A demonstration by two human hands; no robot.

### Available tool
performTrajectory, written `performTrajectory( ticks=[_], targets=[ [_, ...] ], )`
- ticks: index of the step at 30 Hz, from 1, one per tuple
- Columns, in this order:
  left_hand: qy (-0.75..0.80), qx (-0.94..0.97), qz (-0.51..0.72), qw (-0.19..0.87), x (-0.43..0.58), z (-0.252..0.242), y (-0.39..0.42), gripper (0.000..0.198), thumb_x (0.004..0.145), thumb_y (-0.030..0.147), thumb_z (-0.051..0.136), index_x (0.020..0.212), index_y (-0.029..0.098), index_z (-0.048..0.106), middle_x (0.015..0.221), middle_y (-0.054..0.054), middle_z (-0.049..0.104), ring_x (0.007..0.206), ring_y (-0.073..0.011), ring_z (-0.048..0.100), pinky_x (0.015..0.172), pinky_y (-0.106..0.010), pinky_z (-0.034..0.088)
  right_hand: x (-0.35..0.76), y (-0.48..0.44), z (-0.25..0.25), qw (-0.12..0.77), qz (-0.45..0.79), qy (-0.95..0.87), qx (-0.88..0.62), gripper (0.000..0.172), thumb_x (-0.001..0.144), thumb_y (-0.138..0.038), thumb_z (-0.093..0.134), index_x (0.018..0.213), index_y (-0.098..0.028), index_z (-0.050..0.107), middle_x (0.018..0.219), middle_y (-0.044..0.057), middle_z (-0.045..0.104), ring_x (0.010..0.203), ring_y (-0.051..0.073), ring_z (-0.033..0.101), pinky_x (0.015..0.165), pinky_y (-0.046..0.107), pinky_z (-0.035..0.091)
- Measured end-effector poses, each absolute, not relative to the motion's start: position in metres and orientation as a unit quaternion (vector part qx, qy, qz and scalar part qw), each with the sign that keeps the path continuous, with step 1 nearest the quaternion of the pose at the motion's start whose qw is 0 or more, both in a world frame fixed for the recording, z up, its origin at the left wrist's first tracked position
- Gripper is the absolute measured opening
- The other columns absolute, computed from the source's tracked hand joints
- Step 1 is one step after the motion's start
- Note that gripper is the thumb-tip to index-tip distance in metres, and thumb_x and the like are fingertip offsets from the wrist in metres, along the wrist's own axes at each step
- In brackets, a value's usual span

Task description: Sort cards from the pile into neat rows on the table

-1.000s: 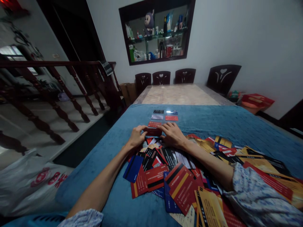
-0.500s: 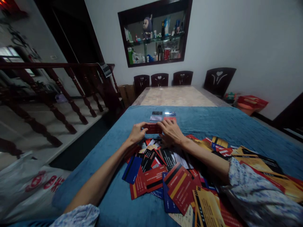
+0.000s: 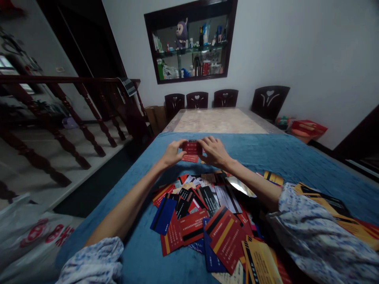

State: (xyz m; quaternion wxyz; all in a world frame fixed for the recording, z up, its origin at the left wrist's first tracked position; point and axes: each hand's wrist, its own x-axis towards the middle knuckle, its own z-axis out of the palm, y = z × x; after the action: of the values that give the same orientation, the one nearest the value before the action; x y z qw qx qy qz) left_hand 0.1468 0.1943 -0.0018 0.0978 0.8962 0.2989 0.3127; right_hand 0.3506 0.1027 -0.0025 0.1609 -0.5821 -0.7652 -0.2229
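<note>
Presently, your left hand (image 3: 172,153) and right hand (image 3: 215,153) have their fingers clamped on opposite ends of a red card (image 3: 192,148), held beyond the loose card pile (image 3: 194,227) and partly hiding a second card (image 3: 190,159). This end grip probably keeps the printed face clear and level. A blue cloth (image 3: 266,154) covers the bench's (image 3: 225,120) near part; chairs (image 3: 197,101) stand past its far end, below a wall niche (image 3: 192,79).

cards (image 3: 194,227) heaped on cloth (image 3: 254,154) | cloth on table (image 3: 219,120) | chairs (image 3: 197,103) behind table
</note>
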Motion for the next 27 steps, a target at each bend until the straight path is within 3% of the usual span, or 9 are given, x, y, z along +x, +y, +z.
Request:
performTrajectory(
  ticks=[4,9,17,27],
  targets=[
    [0.269,0.921,0.279,0.030,0.148,-0.004,0.202,0.058,0.074,0.020,0.072,0.130,0.016,0.057,0.118,-0.011,0.059,0.111,-0.0272,0.054,0.101,-0.044,0.046,0.356,0.110,-0.002,0.147,-0.201,-0.767,-0.591,0.047,0.087,-0.033,0.056,0.129,-0.012,0.056,0.125,0.018,0.060,0.108,0.031,0.043,0.079,0.037,0.032],
    [0.286,0.930,0.231,-0.001,0.151,-0.009,0.214,0.057,0.076,0.017,0.068,0.132,0.017,0.055,0.129,-0.013,0.053,0.118,-0.0298,0.048,0.101,-0.047,0.045,0.355,0.120,-0.008,0.134,-0.174,-0.761,-0.611,0.050,0.087,-0.041,0.058,0.131,-0.015,0.057,0.126,0.017,0.059,0.111,0.032,0.042,0.079,0.037,0.035],
    [0.340,0.928,0.147,0.036,0.152,-0.023,0.227,0.052,0.079,0.019,0.064,0.131,0.020,0.057,0.132,-0.013,0.054,0.121,-0.0313,0.046,0.100,-0.050,0.043,0.350,0.136,-0.017,0.089,-0.114,-0.760,-0.633,0.049,0.088,-0.045,0.057,0.130,-0.019,0.058,0.130,0.016,0.057,0.116,0.033,0.043,0.083,0.039,0.041],
    [0.342,0.927,0.123,0.098,0.151,-0.044,0.244,0.051,0.076,0.017,0.065,0.126,0.020,0.061,0.131,-0.010,0.061,0.121,-0.0294,0.051,0.109,-0.049,0.037,0.349,0.142,-0.027,0.057,-0.039,-0.755,-0.652,0.042,0.092,-0.050,0.053,0.121,-0.020,0.064,0.129,0.014,0.061,0.117,0.032,0.048,0.086,0.039,0.043]
  ],
)
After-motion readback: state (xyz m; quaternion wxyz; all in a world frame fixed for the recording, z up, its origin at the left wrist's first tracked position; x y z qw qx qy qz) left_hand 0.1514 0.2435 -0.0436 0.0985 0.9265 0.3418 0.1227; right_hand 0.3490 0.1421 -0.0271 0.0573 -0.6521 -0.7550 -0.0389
